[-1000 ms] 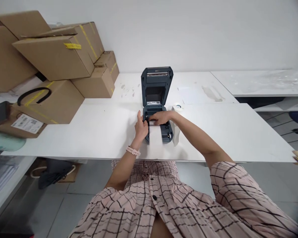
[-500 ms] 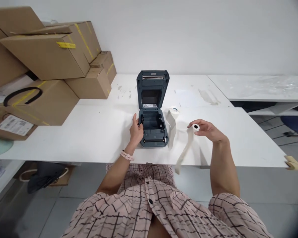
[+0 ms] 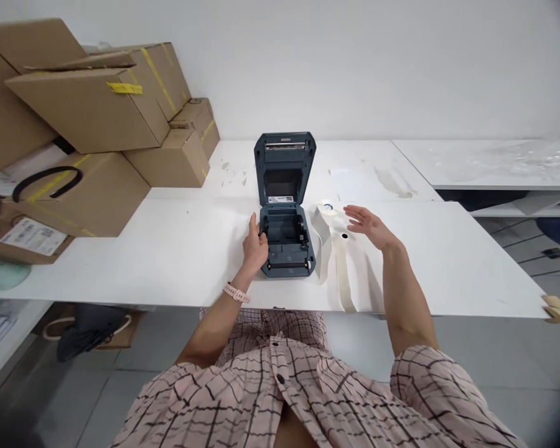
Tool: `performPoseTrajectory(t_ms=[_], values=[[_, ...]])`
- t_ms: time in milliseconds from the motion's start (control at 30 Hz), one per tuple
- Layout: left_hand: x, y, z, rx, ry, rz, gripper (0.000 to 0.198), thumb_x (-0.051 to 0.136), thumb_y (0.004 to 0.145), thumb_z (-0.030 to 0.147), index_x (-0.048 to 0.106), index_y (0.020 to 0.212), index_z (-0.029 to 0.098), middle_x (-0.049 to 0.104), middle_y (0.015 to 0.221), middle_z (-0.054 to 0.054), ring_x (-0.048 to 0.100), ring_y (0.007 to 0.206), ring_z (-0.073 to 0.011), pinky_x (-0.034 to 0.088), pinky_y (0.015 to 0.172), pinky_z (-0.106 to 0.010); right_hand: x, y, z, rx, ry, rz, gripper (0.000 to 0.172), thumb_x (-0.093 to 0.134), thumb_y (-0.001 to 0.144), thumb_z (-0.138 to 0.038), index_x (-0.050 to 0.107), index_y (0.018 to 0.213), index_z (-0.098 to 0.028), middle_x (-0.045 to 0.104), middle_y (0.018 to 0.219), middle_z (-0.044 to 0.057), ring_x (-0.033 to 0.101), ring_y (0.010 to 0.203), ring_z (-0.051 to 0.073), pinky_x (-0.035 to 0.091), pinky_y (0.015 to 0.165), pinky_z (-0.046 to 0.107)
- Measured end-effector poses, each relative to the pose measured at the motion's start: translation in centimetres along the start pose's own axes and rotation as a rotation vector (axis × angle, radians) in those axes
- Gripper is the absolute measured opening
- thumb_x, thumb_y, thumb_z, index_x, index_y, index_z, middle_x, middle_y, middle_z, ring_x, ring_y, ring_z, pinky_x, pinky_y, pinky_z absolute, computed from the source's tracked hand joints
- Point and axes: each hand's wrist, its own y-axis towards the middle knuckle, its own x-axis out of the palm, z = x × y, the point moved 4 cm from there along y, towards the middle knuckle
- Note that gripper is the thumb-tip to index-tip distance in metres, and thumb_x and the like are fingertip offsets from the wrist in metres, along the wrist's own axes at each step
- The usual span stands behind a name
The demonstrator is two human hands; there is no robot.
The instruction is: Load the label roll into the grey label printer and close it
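Observation:
A dark blue label printer (image 3: 285,235) stands on the white table (image 3: 168,255) with its lid tipped up and its paper bay bare. My left hand (image 3: 254,244) rests against the printer's left side, fingers curled on its edge. My right hand (image 3: 366,225) hovers open, fingers spread, just right of a small white paper roll (image 3: 344,236) lying on the table, with its loose strip (image 3: 343,280) trailing toward the front edge. A second white roll (image 3: 325,210) stands beside the printer's right side, with a strip hanging from it.
Several cardboard boxes (image 3: 98,118) are stacked at the table's left and back left. A second white table (image 3: 490,163) adjoins at the back right. A dark bag (image 3: 88,326) lies on the floor under the left side.
My right hand lifted the small roll out of the printer, carried it right, then let it go on the table and opened. My left hand stayed on the printer.

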Motion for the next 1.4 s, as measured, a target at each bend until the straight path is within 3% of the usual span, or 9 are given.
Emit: performPoseTrajectory(t_ms=[133,267,400,500,633,867,1133,1267,1400], values=[[0.0,0.0,0.0,0.003,-0.008,0.005,0.073,0.047,0.098,0.017,0.021,0.165,0.023,0.054,0.158,-0.015,0.054,0.145,-0.0275,0.037,0.122,-0.052,2.7,5.0,-0.7,0.095,-0.137,-0.049,0.093,0.093,0.056,-0.03,0.057,0.141,-0.029,0.056,0.155,0.012,0.052,0.143,0.033,0.04,0.121,0.053],[0.0,0.0,-0.1,-0.02,0.007,-0.006,0.073,0.048,0.098,0.018,0.021,0.165,0.023,0.053,0.159,-0.015,0.056,0.143,-0.0292,0.036,0.123,-0.056,4.4,7.4,-1.1,0.154,-0.155,0.024,0.08,0.09,0.048,-0.03,0.064,0.123,-0.018,0.074,0.122,0.014,0.068,0.112,0.034,0.053,0.104,0.057],[0.0,-0.1,0.0,-0.006,-0.022,0.005,0.072,0.051,0.098,0.02,0.024,0.164,0.027,0.055,0.158,-0.013,0.056,0.143,-0.0303,0.038,0.121,-0.056,5.1,6.8,-4.8,0.014,-0.082,0.056,0.077,0.085,0.058,-0.047,0.06,0.126,-0.022,0.072,0.128,0.011,0.067,0.115,0.032,0.054,0.104,0.049],[0.0,-0.1,0.1,-0.005,-0.004,0.005,0.071,0.048,0.098,0.019,0.024,0.165,0.026,0.054,0.158,-0.014,0.052,0.146,-0.0306,0.038,0.121,-0.056,7.7,5.8,-10.0,-0.162,-0.113,-0.112,0.073,0.083,0.065,-0.049,0.06,0.129,-0.023,0.071,0.132,0.009,0.067,0.12,0.032,0.053,0.105,0.046],[0.1,-0.1,0.2,-0.025,0.007,0.015,0.072,0.044,0.097,0.015,0.023,0.165,0.021,0.055,0.157,-0.015,0.051,0.148,-0.0311,0.034,0.123,-0.058,14.4,4.7,-15.0,-0.255,-0.613,-0.468,0.074,0.086,0.065,-0.047,0.061,0.13,-0.025,0.07,0.132,0.009,0.066,0.12,0.035,0.053,0.102,0.048],[0.2,-0.3,0.2,-0.029,-0.018,0.024,0.074,0.045,0.096,0.014,0.022,0.165,0.027,0.057,0.157,-0.011,0.053,0.146,-0.0273,0.037,0.122,-0.052,21.4,5.6,-13.9,-0.104,-1.267,-0.696,0.069,0.085,0.066,-0.039,0.061,0.128,-0.019,0.068,0.132,0.017,0.067,0.117,0.041,0.054,0.094,0.05],[0.1,-0.5,0.5,-0.05,-0.021,0.01,0.072,0.045,0.097,0.015,0.023,0.165,0.023,0.054,0.158,-0.015,0.053,0.146,-0.031,0.035,0.123,-0.056,20.8,5.4,-11.4,-0.163,-1.148,-0.624,0.077,0.077,0.081,-0.042,0.051,0.149,-0.015,0.06,0.148,0.021,0.058,0.135,0.043,0.051,0.107,0.055],[0.2,-0.6,0.1,-0.026,-0.101,0.018,0.068,0.048,0.098,0.019,0.03,0.163,0.027,0.056,0.157,-0.011,0.053,0.146,-0.0292,0.036,0.123,-0.054,19.1,-0.1,-12.0,-0.395,-0.931,-0.508,0.06,0.065,0.094,-0.043,0.054,0.15,-0.024,0.058,0.154,0.013,0.056,0.141,0.039,0.048,0.113,0.06],[0.2,-0.5,-0.3,-0.015,-0.139,0.035,0.061,0.049,0.098,0.022,0.038,0.158,0.026,0.055,0.158,-0.011,0.055,0.143,-0.0282,0.039,0.122,-0.05,19.6,-6.8,-11.0,-0.459,-0.905,-0.458,0.054,0.06,0.1,-0.047,0.054,0.151,-0.031,0.052,0.161,0.006,0.048,0.15,0.036,0.043,0.121,0.062]])
